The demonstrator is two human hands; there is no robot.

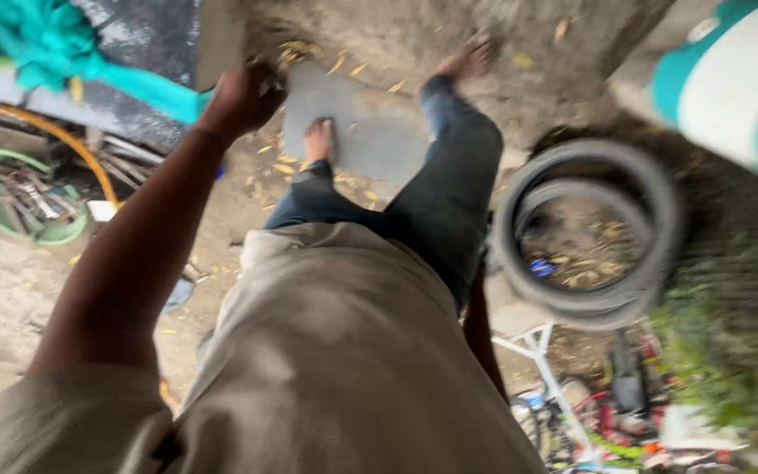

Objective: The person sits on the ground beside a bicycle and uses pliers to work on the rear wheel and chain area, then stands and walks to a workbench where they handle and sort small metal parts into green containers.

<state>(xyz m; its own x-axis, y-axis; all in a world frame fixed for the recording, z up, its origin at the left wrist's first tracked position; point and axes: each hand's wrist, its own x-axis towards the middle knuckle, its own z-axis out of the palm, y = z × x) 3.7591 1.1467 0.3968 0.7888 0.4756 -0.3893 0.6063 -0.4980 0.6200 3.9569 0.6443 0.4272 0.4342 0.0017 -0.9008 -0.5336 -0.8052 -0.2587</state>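
My left hand [240,98] is raised in front of me with its fingers curled around the lower end of a flat grey-brown piece [221,35] that runs up out of the frame; blur hides the exact grip. A teal cloth [54,48] hangs just left of that hand. Only a strip of my right forearm [479,326] shows beside my beige shirt; the hand itself is hidden. My bare feet [318,140] and jeans-clad legs stand on and near a grey slab [379,132] on the dirt ground.
Stacked grey tyres [591,237] lie to the right, with a bicycle frame [554,386] and green plants below them. A green basin with tools [10,197] and an orange hose [76,145] are at left. A teal-and-white striped thing [739,83] fills the top right.
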